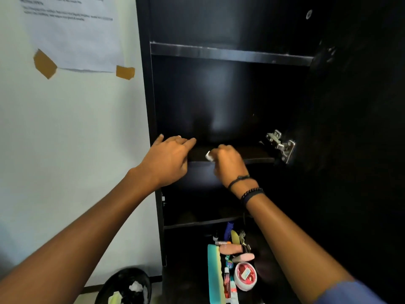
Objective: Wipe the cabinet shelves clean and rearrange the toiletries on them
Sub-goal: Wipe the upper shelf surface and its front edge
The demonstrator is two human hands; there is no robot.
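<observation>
your right hand (229, 163) has its fingers curled round a small white wipe (209, 156), at the front edge of the middle shelf (256, 155), frame centre. your left hand (169, 160) rests just beside it on that edge, fingers straight, holding nothing. the wipe looks soft and light: bunch it in your palm and press flat. the toiletries (234, 266) sit lower centre; small, light, probably slick, so grip each round its body.

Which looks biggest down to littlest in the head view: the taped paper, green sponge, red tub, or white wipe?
taped paper, largest
green sponge
red tub
white wipe, smallest as seen, though the right hand hides most of it
</observation>
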